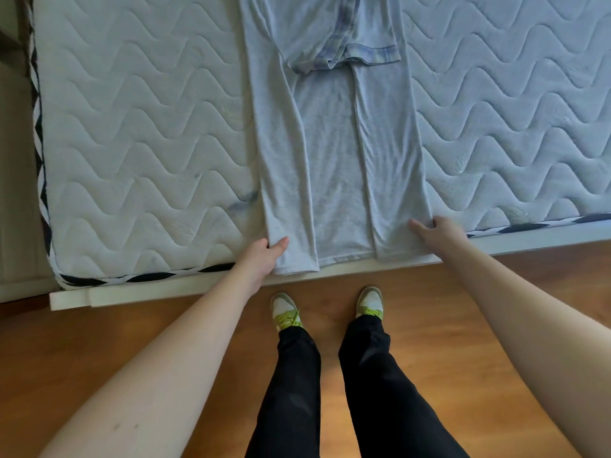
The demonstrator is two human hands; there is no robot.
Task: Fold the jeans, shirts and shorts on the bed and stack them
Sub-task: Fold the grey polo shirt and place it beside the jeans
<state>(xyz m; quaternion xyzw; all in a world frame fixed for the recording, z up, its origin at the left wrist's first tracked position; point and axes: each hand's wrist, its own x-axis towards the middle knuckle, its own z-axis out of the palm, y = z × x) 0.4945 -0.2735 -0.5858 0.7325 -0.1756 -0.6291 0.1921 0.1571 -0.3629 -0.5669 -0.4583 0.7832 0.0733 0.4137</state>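
Note:
A light grey shirt [334,166] lies lengthwise on the quilted white mattress [142,127], both long sides folded in toward its middle. Its hem hangs at the near bed edge. My left hand [264,256] pinches the hem's left corner between thumb and fingers. My right hand [436,233] grips the hem's right corner, with the thumb lying on top of the cloth. The shirt's blue-trimmed sleeves [350,44] are folded across its upper part, near the top of the view.
The mattress has a black-and-white edge band [142,277] and sits on a white bed frame [185,287]. I stand on a wooden floor [429,309] close to the bed, in black trousers and green-laced shoes [286,314]. Bare mattress lies left and right of the shirt.

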